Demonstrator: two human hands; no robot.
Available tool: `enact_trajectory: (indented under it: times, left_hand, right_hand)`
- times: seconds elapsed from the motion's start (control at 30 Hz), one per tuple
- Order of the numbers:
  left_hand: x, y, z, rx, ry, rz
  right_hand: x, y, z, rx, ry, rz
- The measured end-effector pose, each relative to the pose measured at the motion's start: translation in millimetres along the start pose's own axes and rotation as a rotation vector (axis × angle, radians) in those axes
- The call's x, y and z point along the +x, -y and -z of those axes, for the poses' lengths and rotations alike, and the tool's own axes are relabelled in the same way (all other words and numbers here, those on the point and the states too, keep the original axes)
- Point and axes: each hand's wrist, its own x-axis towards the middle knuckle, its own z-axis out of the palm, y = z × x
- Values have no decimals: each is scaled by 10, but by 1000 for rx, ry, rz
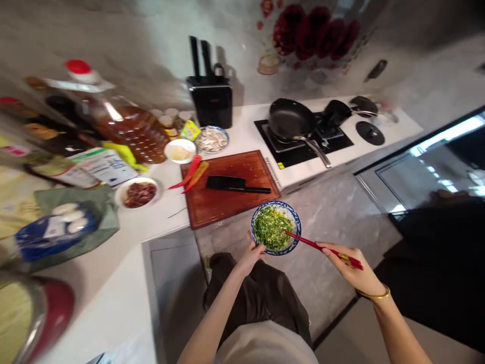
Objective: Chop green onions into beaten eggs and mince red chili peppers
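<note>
My left hand (251,257) grips the near left rim of a blue-and-white bowl (298,228), holding it in the air in front of my body. Chopped greens (271,230) with some yellow, perhaps egg, fill much of the bowl. Closed around a pair of red chopsticks (310,243) is my right hand (346,265), to the right of the bowl. The chopstick tips reach into the greens. Just beyond the bowl lies a wooden cutting board (242,212) with a black cleaver (227,183) flat on it. A red chilli (192,171) and an orange one (197,175) rest across its left edge.
On the hob stands a black frying pan (290,121), handle towards me, with a small black pot (335,115) beside it. A knife block (212,101), a plate of pale slices (212,139), a bowl of dark meat (139,194) and a large oil bottle (132,129) occupy the counter.
</note>
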Motion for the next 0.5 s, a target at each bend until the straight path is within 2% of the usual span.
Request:
enact_trajectory:
  times: [0.13, 0.23, 0.3, 0.37, 0.43, 0.5]
  left_hand:
    - [255, 473, -679, 95, 97, 97]
    - [357, 782, -1098, 156, 139, 156]
    - [399, 938, -1308, 172, 179, 182]
    - [445, 1048, -1472, 191, 216, 204]
    - [506, 1118, -1602, 221, 242, 227]
    - [579, 1161, -1708, 266, 280, 253]
  right_hand:
    - [-240, -451, 227, 58, 104, 11]
    - [-325, -846, 382, 72, -36, 8]
    - [-441, -1113, 538, 42, -162, -51]
    - [-623, -1322, 686, 12, -215, -117]
    - [-806, -1440, 763, 13, -207, -157]
    - [-905, -1482, 750, 43, -173, -166]
